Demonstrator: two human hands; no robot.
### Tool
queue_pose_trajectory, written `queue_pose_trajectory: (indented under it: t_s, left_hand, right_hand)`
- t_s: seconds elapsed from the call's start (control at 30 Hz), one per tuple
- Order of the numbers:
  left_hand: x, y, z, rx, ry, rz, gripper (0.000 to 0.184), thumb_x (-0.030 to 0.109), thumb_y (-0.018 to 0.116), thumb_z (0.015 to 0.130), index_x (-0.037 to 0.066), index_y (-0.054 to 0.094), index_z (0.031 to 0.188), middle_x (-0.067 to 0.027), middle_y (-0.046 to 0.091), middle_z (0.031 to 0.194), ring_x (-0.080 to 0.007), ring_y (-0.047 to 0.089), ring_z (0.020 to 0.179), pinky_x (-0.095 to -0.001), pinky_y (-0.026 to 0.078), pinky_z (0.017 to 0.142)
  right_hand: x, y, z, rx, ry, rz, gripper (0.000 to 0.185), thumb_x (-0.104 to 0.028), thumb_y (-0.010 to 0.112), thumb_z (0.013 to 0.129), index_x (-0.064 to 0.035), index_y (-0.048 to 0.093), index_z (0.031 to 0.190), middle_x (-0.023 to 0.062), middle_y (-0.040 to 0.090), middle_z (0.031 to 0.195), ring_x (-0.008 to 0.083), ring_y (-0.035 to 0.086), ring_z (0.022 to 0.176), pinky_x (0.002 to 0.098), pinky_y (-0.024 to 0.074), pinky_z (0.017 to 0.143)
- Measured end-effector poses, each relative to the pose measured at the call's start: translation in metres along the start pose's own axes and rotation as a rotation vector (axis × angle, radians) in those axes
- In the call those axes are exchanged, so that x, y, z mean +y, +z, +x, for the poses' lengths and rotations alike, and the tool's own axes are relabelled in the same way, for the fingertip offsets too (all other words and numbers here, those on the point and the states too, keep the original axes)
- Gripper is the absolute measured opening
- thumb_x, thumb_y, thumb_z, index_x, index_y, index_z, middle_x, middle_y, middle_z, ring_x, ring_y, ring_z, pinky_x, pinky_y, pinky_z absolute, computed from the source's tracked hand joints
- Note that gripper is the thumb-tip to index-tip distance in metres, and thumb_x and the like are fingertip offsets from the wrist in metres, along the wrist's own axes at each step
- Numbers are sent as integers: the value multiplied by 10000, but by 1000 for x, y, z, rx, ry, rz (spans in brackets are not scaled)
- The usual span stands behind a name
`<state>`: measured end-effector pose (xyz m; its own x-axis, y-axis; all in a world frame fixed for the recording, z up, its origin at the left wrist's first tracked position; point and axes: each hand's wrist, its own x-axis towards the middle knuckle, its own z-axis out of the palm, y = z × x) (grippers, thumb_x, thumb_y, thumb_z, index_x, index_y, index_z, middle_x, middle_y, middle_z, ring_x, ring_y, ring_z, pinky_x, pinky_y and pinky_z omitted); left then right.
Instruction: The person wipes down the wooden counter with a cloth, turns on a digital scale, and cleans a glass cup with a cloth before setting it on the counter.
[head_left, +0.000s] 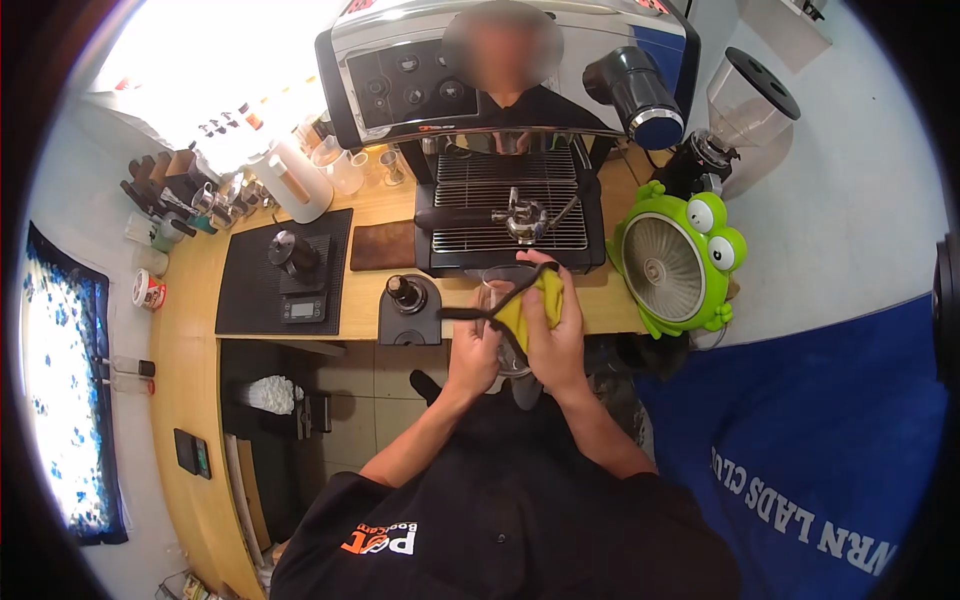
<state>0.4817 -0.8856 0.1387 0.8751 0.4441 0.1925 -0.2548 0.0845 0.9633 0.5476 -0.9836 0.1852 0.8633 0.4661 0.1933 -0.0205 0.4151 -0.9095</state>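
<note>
In front of the espresso machine, my two hands meet around a clear, see-through vessel (514, 362), mostly hidden by fingers and cloth. My left hand (474, 352) is closed at the vessel's left side. My right hand (556, 338) is closed on a yellow cloth (540, 300), pressed against the vessel. A dark band runs along the cloth and sticks out leftward past my left hand; whether it is the cloth's edging or part of the vessel, I cannot tell. Just left of my hands, a tamper (405, 292) stands on a black tamping stand (410, 328).
The espresso machine (425, 200) stands ahead, a portafilter (522, 215) on its drip grate. A green frog-shaped fan (655, 262) and a grinder (735, 110) are at right. At left, a black mat (245, 290) bears a scale (303, 310) and a dark cylindrical device (291, 255).
</note>
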Motion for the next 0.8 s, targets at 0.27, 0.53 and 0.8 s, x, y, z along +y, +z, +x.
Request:
queue_pose_trajectory:
  t_s: [0.27,0.53,0.8]
  left_hand:
    - [0,7,4,-40,45,-47,530,409,542,1017,-35,493,1303,-90,612,1146,-149,616,991,-291,532,835]
    - [11,11,11,-57,-48,-4,425,275,478,1020,-34,535,1307,-109,619,1193,-158,604,1060,-302,490,931]
    - [6,9,12,-60,-103,-403,534,435,474,1041,-39,499,1286,-130,629,1117,-168,647,938,-327,532,809]
  right_hand:
    - [1,-11,3,40,-108,-186,319,-138,382,1068,11,478,1333,115,599,1243,173,576,1135,314,443,997]
    - [-25,8,-7,31,-271,-282,403,-88,542,985,-4,442,1367,124,610,1227,183,596,1106,328,450,993]
    - [-7,-13,11,151,-35,-105,323,-151,486,1049,-17,460,1341,86,624,1131,182,610,1046,321,463,963]
